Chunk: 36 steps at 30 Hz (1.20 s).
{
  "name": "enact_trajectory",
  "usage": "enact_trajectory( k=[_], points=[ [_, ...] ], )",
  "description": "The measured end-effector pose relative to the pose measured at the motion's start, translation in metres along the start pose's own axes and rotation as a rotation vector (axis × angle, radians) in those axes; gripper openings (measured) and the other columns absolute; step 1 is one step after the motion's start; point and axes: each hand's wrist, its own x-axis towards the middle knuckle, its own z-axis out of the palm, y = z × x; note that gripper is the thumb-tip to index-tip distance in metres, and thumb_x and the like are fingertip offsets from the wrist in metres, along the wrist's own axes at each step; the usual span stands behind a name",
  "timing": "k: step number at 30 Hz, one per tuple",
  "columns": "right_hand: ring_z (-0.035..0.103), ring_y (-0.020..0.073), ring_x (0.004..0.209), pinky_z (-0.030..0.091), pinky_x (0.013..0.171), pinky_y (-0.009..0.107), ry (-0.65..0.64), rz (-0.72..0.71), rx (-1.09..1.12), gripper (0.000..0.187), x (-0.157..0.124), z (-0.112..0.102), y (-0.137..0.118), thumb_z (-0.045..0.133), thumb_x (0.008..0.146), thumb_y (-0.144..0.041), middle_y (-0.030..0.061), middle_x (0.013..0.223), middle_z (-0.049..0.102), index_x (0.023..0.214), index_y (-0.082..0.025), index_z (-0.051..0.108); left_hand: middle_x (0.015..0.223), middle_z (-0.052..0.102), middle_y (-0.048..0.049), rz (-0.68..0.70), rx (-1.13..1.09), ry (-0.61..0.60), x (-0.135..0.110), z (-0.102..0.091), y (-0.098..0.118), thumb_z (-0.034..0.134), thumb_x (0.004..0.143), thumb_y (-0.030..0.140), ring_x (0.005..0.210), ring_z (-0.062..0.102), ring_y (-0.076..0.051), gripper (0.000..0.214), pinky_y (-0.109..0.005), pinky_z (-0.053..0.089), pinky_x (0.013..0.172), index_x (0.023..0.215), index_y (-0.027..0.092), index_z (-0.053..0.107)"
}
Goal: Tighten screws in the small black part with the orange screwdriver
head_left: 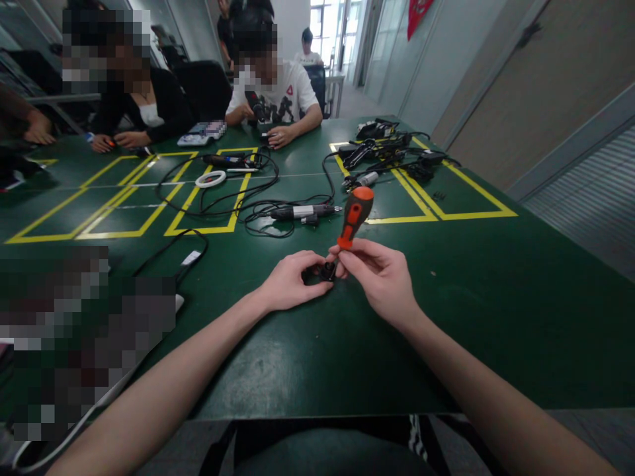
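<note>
In the head view, my left hand (294, 281) rests at the middle of the green table, its fingers and thumb closed round a small black part (327, 270). My right hand (384, 281) pinches a screwdriver (356, 215) with an orange and dark grey handle low down, near the collar. The screwdriver leans with its handle up and slightly to the right. Its shaft points down at the black part between my hands; fingers partly hide the tip, so I cannot tell how it sits in the part.
Beyond my hands lies a grey and black electric tool (305, 211) with coiled cable. Cables and black devices (377, 152) crowd the far right. A white ring (210, 178) lies left of them. Yellow tape (198, 233) marks the green table (496, 297). Two people sit opposite.
</note>
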Motion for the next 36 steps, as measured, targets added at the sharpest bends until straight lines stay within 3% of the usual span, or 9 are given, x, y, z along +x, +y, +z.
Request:
enact_trajectory(
  k=[5, 13, 19, 25, 29, 36],
  points=[
    [0.076, 0.0180, 0.069, 0.067, 0.070, 0.034, 0.049, 0.038, 0.009, 0.026, -0.0005, 0.0010, 0.0030, 0.091, 0.079, -0.037, 0.0036, 0.082, 0.082, 0.094, -0.020, 0.077, 0.098, 0.073, -0.0042, -0.003, -0.028, -0.002, -0.0004, 0.0000, 0.0004, 0.074, 0.089, 0.029, 0.090, 0.067, -0.019, 0.014, -0.032, 0.052, 0.083, 0.097, 0.018, 0.072],
    [0.074, 0.0168, 0.064, 0.066, 0.065, 0.033, 0.040, 0.024, -0.020, 0.026, 0.0006, 0.0008, -0.0002, 0.085, 0.085, -0.044, 0.0048, 0.083, 0.081, 0.092, -0.020, 0.078, 0.097, 0.074, -0.0043, -0.007, 0.009, -0.011, -0.0005, -0.0009, 0.0010, 0.076, 0.088, 0.030, 0.089, 0.066, -0.019, 0.017, -0.032, 0.052, 0.084, 0.099, 0.018, 0.073],
    [0.074, 0.0171, 0.067, 0.066, 0.070, 0.034, 0.051, 0.038, -0.010, 0.031, 0.0001, 0.0007, 0.0016, 0.093, 0.076, -0.041, 0.0040, 0.083, 0.081, 0.090, -0.020, 0.076, 0.095, 0.074, -0.0043, 0.001, 0.000, 0.008, -0.0004, 0.0000, -0.0005, 0.076, 0.089, 0.031, 0.087, 0.068, -0.019, 0.018, -0.032, 0.054, 0.083, 0.100, 0.018, 0.074],
    [0.072, 0.0181, 0.078, 0.061, 0.067, 0.031, 0.125, -0.066, -0.055, 0.017, 0.0018, 0.0010, 0.0013, 0.090, 0.079, -0.036, 0.0042, 0.090, 0.078, 0.079, -0.023, 0.079, 0.097, 0.075, -0.0046, -0.017, 0.012, -0.003, 0.0004, -0.0003, -0.0005, 0.077, 0.087, 0.031, 0.087, 0.068, -0.020, 0.023, -0.033, 0.055, 0.084, 0.106, 0.018, 0.075],
    [0.069, 0.0178, 0.077, 0.057, 0.062, 0.031, 0.095, -0.095, -0.097, 0.008, 0.0029, 0.0001, 0.0011, 0.086, 0.081, -0.031, 0.0042, 0.089, 0.077, 0.082, -0.024, 0.084, 0.098, 0.075, -0.0045, -0.021, 0.010, 0.004, 0.0002, -0.0003, -0.0004, 0.077, 0.086, 0.031, 0.088, 0.068, -0.020, 0.024, -0.033, 0.056, 0.085, 0.107, 0.018, 0.075],
    [0.077, 0.0194, 0.077, 0.064, 0.069, 0.032, 0.127, 0.020, -0.005, 0.032, 0.0008, 0.0003, 0.0029, 0.090, 0.077, -0.034, 0.0039, 0.089, 0.083, 0.104, -0.022, 0.077, 0.095, 0.074, -0.0040, -0.012, 0.011, 0.001, 0.0003, -0.0004, -0.0004, 0.077, 0.087, 0.030, 0.087, 0.067, -0.020, 0.021, -0.033, 0.055, 0.084, 0.104, 0.018, 0.074]
  ],
)
